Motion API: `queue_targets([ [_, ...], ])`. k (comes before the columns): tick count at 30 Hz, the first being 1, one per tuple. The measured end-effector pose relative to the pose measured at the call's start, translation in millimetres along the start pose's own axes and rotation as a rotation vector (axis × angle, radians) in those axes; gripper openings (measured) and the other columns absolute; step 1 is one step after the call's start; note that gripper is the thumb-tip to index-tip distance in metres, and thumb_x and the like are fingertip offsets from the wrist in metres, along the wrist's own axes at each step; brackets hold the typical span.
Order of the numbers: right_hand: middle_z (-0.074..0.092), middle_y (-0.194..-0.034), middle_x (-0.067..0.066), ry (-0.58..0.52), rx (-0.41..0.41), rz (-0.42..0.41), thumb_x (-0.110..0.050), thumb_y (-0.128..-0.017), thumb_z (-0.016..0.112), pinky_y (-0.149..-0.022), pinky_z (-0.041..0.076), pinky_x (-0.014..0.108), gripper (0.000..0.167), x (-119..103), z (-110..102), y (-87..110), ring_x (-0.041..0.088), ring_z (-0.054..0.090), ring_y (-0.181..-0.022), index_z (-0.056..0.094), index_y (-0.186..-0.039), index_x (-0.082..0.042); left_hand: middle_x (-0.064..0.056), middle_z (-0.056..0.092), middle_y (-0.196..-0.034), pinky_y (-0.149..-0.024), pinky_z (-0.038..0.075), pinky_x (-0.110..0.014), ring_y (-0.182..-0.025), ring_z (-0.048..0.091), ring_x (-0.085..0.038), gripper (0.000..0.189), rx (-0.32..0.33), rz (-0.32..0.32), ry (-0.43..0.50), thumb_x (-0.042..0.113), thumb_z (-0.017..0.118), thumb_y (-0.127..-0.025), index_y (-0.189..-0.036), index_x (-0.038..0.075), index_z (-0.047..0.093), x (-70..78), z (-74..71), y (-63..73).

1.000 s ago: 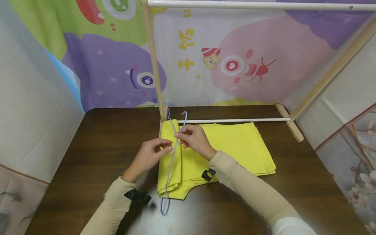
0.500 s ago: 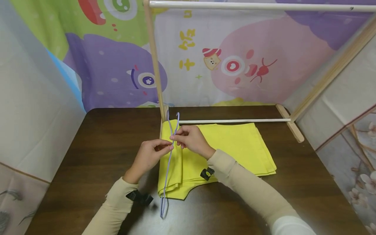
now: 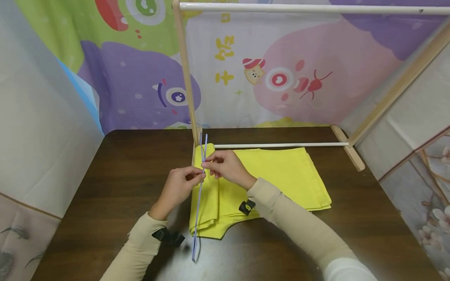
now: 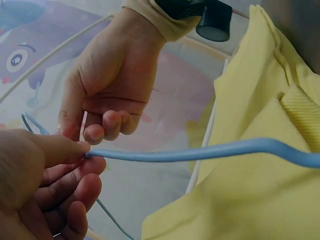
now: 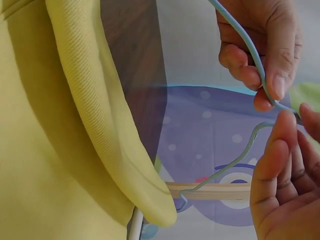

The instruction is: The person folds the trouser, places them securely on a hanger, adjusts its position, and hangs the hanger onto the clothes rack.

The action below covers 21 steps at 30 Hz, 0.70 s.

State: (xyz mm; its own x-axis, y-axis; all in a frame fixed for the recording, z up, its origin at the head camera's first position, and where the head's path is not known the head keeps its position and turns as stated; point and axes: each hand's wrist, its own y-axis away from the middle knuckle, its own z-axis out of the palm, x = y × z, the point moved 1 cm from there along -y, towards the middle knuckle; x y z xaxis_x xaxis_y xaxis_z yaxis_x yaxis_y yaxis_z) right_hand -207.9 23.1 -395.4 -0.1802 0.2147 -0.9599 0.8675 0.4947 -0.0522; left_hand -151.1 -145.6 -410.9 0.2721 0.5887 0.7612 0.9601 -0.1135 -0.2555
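Note:
A thin lilac-blue wire clothes hanger (image 3: pixel 198 207) stands almost edge-on to the head view, over the rolled left end of a folded yellow garment (image 3: pixel 270 175). My left hand (image 3: pixel 175 185) pinches its wire (image 4: pixel 180 154) between thumb and forefinger. Just above, my right hand (image 3: pixel 228 166) pinches the hanger near where its two upper ends stick up. In the right wrist view the left hand's thumb (image 5: pixel 281 55) presses on the wire, close to the right fingertips (image 5: pixel 285 125). The wire's lower end reaches past the garment's near edge.
Behind the garment stands a wooden rack with a white top rail (image 3: pixel 299 8) and a white lower bar (image 3: pixel 281 145). Its left post (image 3: pixel 186 74) rises close beyond the hanger. A patterned curtain (image 3: pixel 140 86) hangs behind the dark table (image 3: pixel 133 164).
The hanger has turned until its two sides nearly line up, and its right upper end has swung left. My right hand has shifted slightly left with it; the garment lies still.

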Motion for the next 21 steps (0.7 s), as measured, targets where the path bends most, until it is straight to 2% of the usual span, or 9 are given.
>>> queue_targets([
  [3,0.061,-0.064,0.002,-0.005,-0.019,-0.009,-0.016,-0.090,0.070,-0.052,0.050,0.029,0.017,0,0,0.5,0.013,0.054,-0.050,0.072,-0.097,0.000,-0.008,0.075,-0.081,-0.063,0.050,-0.022,-0.068,0.066,-0.013,0.009,0.011,-0.004,0.001,0.011,0.071,-0.088,-0.090,0.004,0.075,0.4,-1.4,0.9],
  [7,0.060,-0.062,0.002,-0.001,-0.024,-0.022,-0.017,-0.092,0.068,-0.051,0.048,0.028,0.017,4,-1,0.7,0.013,0.053,-0.049,0.071,-0.093,0.000,-0.007,0.074,-0.078,-0.061,0.049,-0.021,-0.066,0.063,-0.010,0.010,0.039,-0.016,0.005,0.013,0.071,-0.088,-0.090,0.003,0.075,-1.1,-5.1,3.0],
  [14,0.060,-0.061,0.001,-0.003,-0.024,-0.006,-0.019,-0.095,0.064,-0.052,0.049,0.027,0.021,11,-4,3.4,0.036,0.056,-0.055,0.070,-0.087,-0.001,-0.012,0.071,-0.074,-0.055,0.044,-0.020,-0.059,0.056,-0.004,0.010,0.106,-0.085,0.087,0.007,0.072,-0.085,-0.092,-0.001,0.073,-9.0,-15.1,5.8],
  [16,0.060,-0.061,0.001,-0.005,-0.025,-0.007,-0.020,-0.095,0.063,-0.053,0.051,0.031,0.022,13,-6,3.7,0.033,0.057,-0.054,0.070,-0.086,-0.001,-0.014,0.070,-0.073,-0.056,0.044,-0.019,-0.058,0.055,-0.003,0.009,0.123,-0.103,0.121,0.005,0.072,-0.085,-0.091,-0.001,0.072,-11.5,-17.7,6.0],
  [18,0.061,-0.061,0.001,-0.007,-0.026,-0.003,-0.020,-0.096,0.063,-0.053,0.052,0.032,0.023,14,-7,4.1,0.026,0.057,-0.052,0.070,-0.086,-0.001,-0.014,0.070,-0.072,-0.055,0.043,-0.019,-0.057,0.055,-0.004,0.008,0.139,-0.117,0.141,0.004,0.071,-0.085,-0.090,-0.002,0.071,-13.7,-20.1,6.6],
  [19,0.061,-0.061,0.002,-0.013,-0.027,0.003,-0.021,-0.096,0.063,-0.053,0.052,0.032,0.023,15,-7,4.5,0.028,0.058,-0.052,0.070,-0.087,-0.001,-0.014,0.069,-0.071,-0.054,0.042,-0.019,-0.056,0.056,-0.007,0.007,0.146,-0.122,0.151,0.003,0.071,-0.085,-0.090,-0.002,0.071,-15.2,-20.9,7.0],
  [21,0.061,-0.061,0.002,-0.022,-0.026,0.016,-0.021,-0.096,0.062,-0.053,0.052,0.030,0.024,16,-8,5.1,0.022,0.057,-0.051,0.070,-0.088,0.001,-0.015,0.069,-0.070,-0.052,0.041,-0.019,-0.056,0.057,-0.010,0.007,0.156,-0.138,0.168,0.004,0.070,-0.086,-0.089,-0.003,0.071,-17.7,-22.5,7.7],
])
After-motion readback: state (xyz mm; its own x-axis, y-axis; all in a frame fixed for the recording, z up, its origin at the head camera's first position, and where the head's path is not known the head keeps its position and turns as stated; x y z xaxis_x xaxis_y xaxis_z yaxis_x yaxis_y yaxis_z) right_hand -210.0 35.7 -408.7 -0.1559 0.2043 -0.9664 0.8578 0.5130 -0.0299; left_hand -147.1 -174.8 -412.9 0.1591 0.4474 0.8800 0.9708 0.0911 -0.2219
